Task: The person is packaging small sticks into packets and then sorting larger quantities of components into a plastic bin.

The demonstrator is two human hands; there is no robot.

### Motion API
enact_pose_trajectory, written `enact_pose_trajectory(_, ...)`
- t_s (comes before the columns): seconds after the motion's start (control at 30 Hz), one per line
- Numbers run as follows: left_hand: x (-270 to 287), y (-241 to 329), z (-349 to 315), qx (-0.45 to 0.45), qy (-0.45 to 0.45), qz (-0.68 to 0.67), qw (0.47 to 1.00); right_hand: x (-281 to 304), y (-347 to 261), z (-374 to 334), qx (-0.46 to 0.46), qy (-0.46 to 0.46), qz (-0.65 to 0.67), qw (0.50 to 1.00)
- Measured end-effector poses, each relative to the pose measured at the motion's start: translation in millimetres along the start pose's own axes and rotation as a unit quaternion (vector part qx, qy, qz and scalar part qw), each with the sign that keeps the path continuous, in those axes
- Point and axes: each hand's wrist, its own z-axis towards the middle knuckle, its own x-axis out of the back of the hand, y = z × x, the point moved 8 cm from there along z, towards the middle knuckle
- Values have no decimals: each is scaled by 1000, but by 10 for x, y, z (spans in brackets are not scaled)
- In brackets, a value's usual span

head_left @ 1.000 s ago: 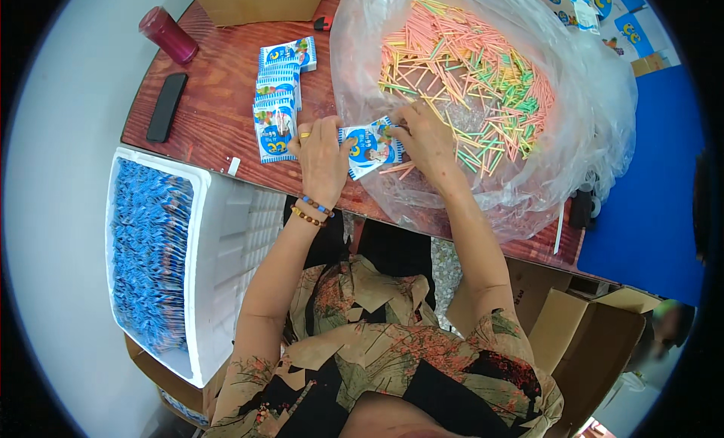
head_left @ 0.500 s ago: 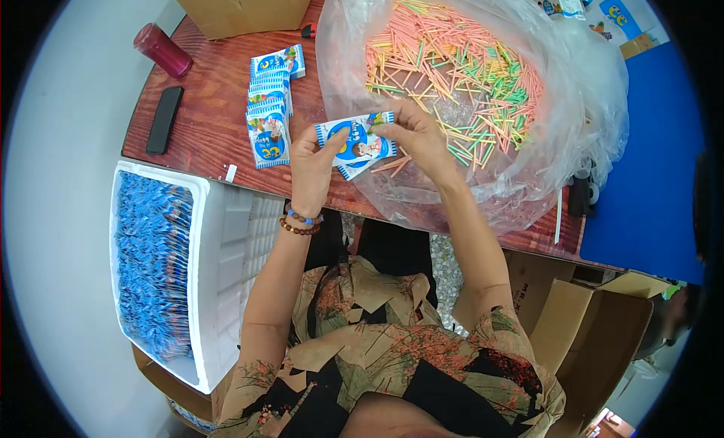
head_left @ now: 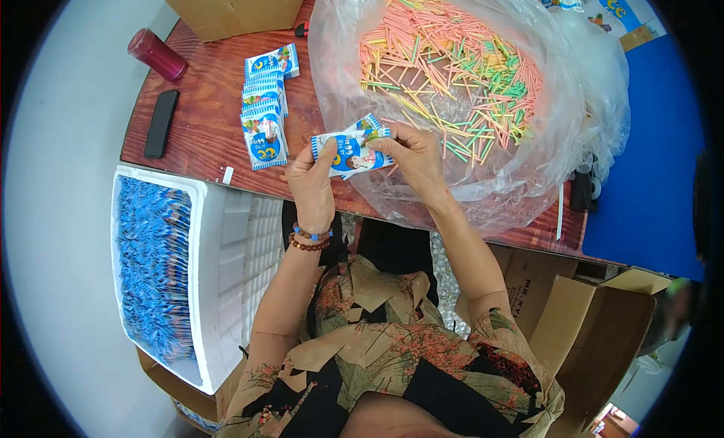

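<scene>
A white foam box sits off the table's near left corner, its left half packed with blue packets. On the wooden table, a black phone lies near the left edge, and a dark red bottle lies toward the far left corner. A cardboard box stands at the far edge. A row of blue-and-white sachets runs from the middle of the table toward its near edge, overlapping one another.

The left hand, beaded bracelets on its wrist, is closed on the left end of a small stack of sachets, thumb on top. The right hand pinches the stack's right end between thumb and fingers. The stack is held level above the table's near edge, just in front of a large clear plastic bag. The bag fills the right half of the table and is open, holding a heap of thin pink, green and yellow sticks. Past the right edge is a blue surface, and open cardboard boxes stand below the near right corner.
</scene>
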Motion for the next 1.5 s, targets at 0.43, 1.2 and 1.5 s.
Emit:
enact_pose_trajectory(0.43, -24, -159, 19, 83, 4, -106, 991, 129, -594, -223, 253, -19, -157, 954)
enact_pose_trajectory(1.2, 9, -222, -153, -2, -20, -40, 999, 2022, -292, 719, 204, 112, -639, 734)
enact_pose_trajectory(1.5, 100, -262, -133, -13, -11, -43, 999, 1896, -109, 1247, 203, 29, -767, 608)
